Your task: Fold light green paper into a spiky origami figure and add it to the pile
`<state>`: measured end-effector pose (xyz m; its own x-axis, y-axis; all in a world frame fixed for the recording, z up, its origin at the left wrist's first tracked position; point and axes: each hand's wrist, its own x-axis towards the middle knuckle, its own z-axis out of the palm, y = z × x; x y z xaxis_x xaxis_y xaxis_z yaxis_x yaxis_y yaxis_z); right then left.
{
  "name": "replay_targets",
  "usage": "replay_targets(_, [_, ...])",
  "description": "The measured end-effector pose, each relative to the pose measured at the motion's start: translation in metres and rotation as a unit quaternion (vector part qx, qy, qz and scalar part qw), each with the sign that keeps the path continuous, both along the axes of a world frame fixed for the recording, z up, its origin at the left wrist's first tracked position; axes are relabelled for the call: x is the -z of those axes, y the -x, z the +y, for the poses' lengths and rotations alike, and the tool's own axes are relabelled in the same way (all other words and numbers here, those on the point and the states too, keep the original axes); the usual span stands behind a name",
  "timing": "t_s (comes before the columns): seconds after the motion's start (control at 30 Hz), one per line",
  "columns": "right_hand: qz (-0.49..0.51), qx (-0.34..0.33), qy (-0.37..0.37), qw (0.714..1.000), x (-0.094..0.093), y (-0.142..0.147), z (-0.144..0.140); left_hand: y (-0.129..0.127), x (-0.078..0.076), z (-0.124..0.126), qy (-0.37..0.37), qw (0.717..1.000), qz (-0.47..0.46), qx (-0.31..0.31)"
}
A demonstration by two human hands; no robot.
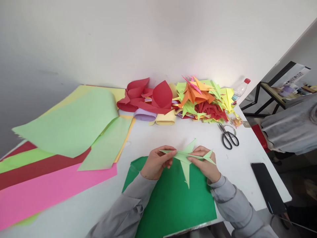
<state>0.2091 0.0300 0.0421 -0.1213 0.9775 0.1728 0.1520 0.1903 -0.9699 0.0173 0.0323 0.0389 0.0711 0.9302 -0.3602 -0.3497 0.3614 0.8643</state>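
Pale-green folded paper figure (186,158) pinched by left hand (156,163) and right hand (206,165); dark-green sheet (173,201) at 6 o'clock. Best: crease firm, points aligned.

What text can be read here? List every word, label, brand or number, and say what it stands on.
No text can be read.
Bottle by the paper pile: label too small and blurred to read.
Printed sheet on the black rack at far right: dark marks, too blurred to read.
Phone: screen dark, no text.
Scissors: no marking visible.
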Motion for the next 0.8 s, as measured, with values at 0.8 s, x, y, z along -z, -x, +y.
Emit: replay_targets(0.8, [-0.037, -0.275, 0.042, 0.960, -0.023, -0.012, -0.003, -0.001, -0.001, -0.002, -0.287, 0.924, 0.212, 0.141])
